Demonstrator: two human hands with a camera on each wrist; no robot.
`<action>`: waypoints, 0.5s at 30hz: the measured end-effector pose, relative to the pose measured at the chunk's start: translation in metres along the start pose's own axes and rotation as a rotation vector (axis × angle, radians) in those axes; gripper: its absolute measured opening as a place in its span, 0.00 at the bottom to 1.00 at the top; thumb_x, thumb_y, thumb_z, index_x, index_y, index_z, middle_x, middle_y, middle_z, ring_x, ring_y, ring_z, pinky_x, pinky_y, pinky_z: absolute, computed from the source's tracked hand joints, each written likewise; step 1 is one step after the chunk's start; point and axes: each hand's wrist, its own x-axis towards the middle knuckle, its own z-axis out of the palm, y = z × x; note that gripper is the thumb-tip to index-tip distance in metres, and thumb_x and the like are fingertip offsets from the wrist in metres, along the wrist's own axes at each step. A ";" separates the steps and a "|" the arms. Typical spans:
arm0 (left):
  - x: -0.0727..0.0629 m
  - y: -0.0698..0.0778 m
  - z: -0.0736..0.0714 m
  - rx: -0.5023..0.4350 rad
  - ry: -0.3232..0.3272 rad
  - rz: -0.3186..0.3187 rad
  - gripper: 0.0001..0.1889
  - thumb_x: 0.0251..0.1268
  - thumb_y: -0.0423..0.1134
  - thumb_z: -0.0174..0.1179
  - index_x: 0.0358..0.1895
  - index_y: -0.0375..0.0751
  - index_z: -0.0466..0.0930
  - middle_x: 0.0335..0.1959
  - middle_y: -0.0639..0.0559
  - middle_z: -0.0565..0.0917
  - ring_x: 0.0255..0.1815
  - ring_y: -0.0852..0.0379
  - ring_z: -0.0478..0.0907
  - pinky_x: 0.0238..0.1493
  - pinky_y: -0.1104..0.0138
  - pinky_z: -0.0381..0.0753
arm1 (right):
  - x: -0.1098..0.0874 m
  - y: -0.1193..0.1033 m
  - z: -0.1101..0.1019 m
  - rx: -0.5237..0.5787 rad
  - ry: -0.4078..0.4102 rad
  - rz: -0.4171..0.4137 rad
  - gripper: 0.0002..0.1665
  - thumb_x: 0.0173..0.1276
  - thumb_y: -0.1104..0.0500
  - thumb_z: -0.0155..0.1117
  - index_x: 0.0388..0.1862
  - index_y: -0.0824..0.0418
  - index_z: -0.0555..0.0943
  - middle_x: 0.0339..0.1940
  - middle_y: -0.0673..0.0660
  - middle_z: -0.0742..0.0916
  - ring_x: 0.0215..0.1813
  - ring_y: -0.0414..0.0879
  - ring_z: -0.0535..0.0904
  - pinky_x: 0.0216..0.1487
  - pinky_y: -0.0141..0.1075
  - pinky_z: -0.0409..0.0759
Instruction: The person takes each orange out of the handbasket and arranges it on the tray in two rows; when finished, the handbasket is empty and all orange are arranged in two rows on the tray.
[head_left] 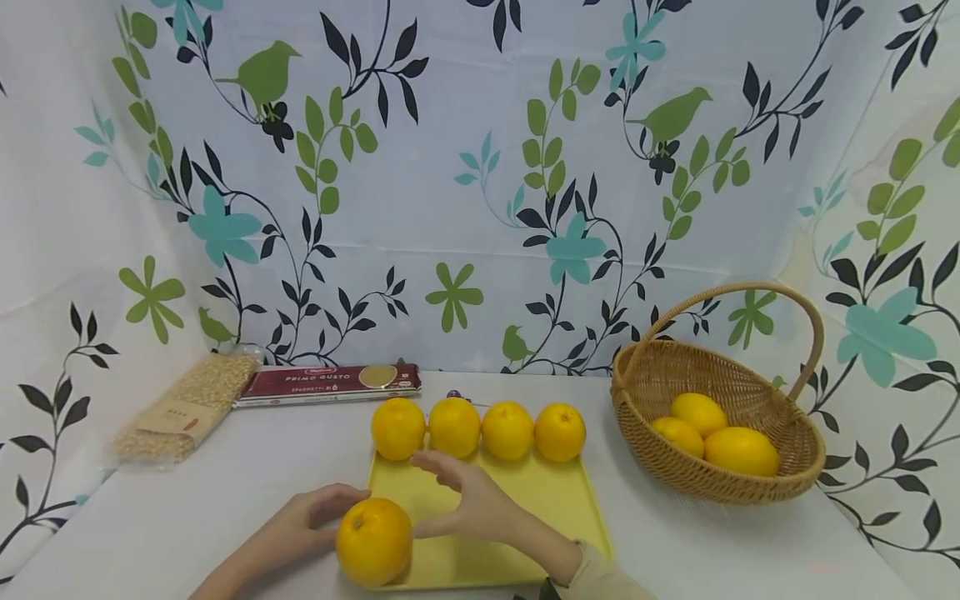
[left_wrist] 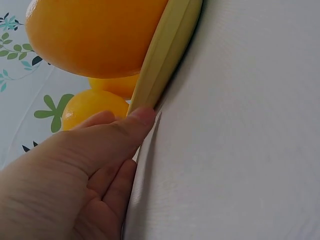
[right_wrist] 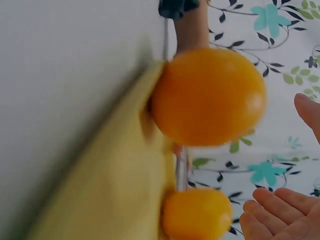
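Observation:
A large orange (head_left: 375,542) sits at the near left corner of a yellow tray (head_left: 517,533). My left hand (head_left: 306,525) is at its left side, close to the tray's left edge; in the left wrist view its thumb (left_wrist: 142,117) reaches the tray's rim, and whether it presses there I cannot tell. Just right of the large orange, my right hand (head_left: 480,504) hovers above the tray, thumb and fingers spread with nothing between them. Several smaller oranges (head_left: 507,431) stand in a row along the tray's far edge.
A wicker basket (head_left: 652,454) holding three lemons (head_left: 742,451) stands right of the tray. At the back left lie a red spaghetti pack (head_left: 300,385) and a clear bag of pale grains (head_left: 187,406). A patterned cloth (head_left: 450,208) hangs behind the table.

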 end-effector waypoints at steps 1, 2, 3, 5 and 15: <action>0.000 0.000 0.000 -0.007 0.001 -0.004 0.24 0.55 0.44 0.61 0.56 0.43 0.70 0.54 0.52 0.74 0.54 0.65 0.69 0.55 0.66 0.70 | -0.002 -0.003 -0.008 -0.008 0.014 0.003 0.42 0.51 0.57 0.71 0.64 0.61 0.63 0.61 0.55 0.71 0.61 0.44 0.65 0.61 0.35 0.64; -0.001 0.000 -0.001 -0.019 -0.001 0.001 0.23 0.57 0.43 0.60 0.56 0.41 0.70 0.54 0.51 0.74 0.54 0.65 0.69 0.55 0.67 0.70 | -0.004 -0.006 -0.016 -0.014 0.026 0.013 0.42 0.51 0.57 0.71 0.63 0.62 0.64 0.62 0.56 0.71 0.61 0.43 0.65 0.61 0.35 0.63; -0.001 0.000 -0.001 -0.026 -0.001 0.008 0.23 0.58 0.43 0.59 0.56 0.40 0.70 0.54 0.50 0.74 0.54 0.65 0.69 0.55 0.68 0.70 | -0.007 -0.009 -0.025 -0.026 0.037 0.020 0.42 0.51 0.57 0.71 0.63 0.62 0.64 0.62 0.56 0.71 0.61 0.43 0.64 0.61 0.34 0.63; -0.002 0.000 -0.001 -0.035 0.002 0.028 0.22 0.59 0.42 0.57 0.56 0.38 0.70 0.54 0.47 0.74 0.53 0.65 0.69 0.53 0.71 0.70 | -0.012 -0.018 -0.043 -0.048 0.062 0.033 0.42 0.50 0.59 0.71 0.63 0.64 0.64 0.62 0.58 0.70 0.62 0.44 0.64 0.62 0.35 0.62; 0.000 -0.002 -0.001 -0.131 0.029 0.051 0.24 0.61 0.39 0.56 0.56 0.29 0.65 0.56 0.34 0.69 0.54 0.64 0.69 0.53 0.68 0.71 | -0.062 -0.053 -0.137 -0.254 0.326 0.033 0.32 0.52 0.60 0.69 0.56 0.66 0.71 0.53 0.60 0.78 0.53 0.50 0.73 0.53 0.42 0.73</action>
